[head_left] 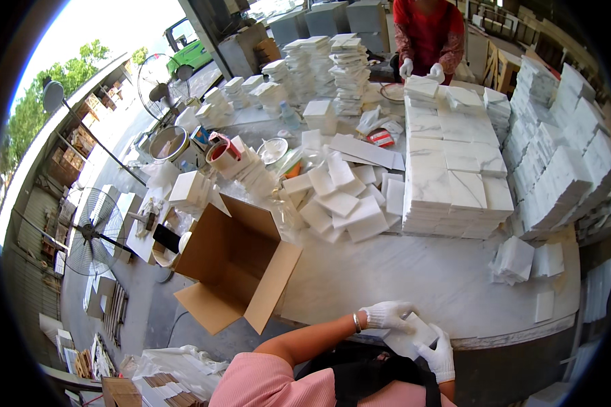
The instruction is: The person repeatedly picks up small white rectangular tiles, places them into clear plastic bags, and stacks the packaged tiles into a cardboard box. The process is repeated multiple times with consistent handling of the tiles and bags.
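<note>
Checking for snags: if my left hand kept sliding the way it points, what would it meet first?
Probably the right hand: the left hand points right across the white tile both hold at the table's near edge. Depth is unclear.

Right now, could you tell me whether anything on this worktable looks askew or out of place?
Yes. The loose white tiles mid-table lie in a jumbled heap, tilted and overlapping, beside neatly squared marble tile stacks. The open cardboard box hangs past the table's left edge. Both gloved hands hold a tile.
</note>
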Demonstrator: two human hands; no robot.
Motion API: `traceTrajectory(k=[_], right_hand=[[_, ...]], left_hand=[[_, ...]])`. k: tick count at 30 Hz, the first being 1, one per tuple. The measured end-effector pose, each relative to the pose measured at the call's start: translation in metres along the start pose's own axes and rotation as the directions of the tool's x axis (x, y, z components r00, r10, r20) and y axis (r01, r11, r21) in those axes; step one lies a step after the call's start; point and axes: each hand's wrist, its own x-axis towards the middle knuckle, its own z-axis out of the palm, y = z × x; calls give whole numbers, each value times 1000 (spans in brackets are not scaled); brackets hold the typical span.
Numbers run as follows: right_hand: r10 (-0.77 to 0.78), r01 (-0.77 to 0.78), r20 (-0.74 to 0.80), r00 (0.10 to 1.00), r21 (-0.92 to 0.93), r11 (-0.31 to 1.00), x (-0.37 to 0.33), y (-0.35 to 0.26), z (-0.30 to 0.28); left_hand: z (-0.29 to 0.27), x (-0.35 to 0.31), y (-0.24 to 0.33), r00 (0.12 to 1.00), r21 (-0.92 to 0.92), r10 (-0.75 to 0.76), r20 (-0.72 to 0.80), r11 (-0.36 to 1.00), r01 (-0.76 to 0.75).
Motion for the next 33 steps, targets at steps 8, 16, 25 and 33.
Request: traceTrajectory(k=[8,16,25,33], right_hand=[[177,-208,119,977,726,655,-4,41,41],[236,-188,34,971,718,670,-6,42,40],[-45,-38,186,982,420,907,28,-36,14],[-535,553,280,797,17,833,96,-60,25]], left_hand=[[-1,1,-5,1000,-30,-8,30,1000,9],[8,7,-24,998,-109,39,58,994,-32],[8,-49,-39,993,-655,102,-63,747,-118],[-14,-88,-28,827,-24,169,-536,976,-215]])
